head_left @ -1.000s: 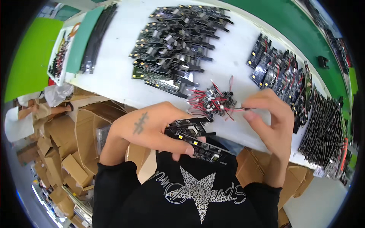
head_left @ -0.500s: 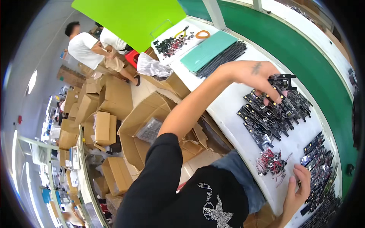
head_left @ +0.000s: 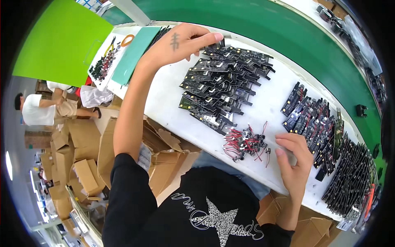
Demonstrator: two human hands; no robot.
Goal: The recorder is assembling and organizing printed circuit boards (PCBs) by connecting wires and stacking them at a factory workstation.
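Note:
My left hand (head_left: 185, 43) is over the far left end of a pile of black circuit boards (head_left: 230, 80). Its fingers are curled, the thumb reaching across the edge of the topmost boards; what lies between them is hidden. The boards overlap in slanting rows, with small white and yellow parts on them. My right hand (head_left: 297, 158) hovers open over the white table, thumb and fingers apart, nothing between them. Just left of it lies a small heap of red and black wires with little connectors (head_left: 247, 142). Beyond it are boards with red wires attached (head_left: 310, 119).
Long thin black strips (head_left: 349, 177) are heaped at the right end. A teal mat (head_left: 133, 57), pliers (head_left: 110, 46), an orange tape ring (head_left: 127, 40) and small loose parts (head_left: 103, 68) lie at the far left. Cardboard boxes (head_left: 84, 136) stand on the floor; a person (head_left: 39, 108) is beyond.
My view has swung right, bringing the strips fully into sight. My left hand has moved from over the boards to their far left end. My right hand remains open beside the wires.

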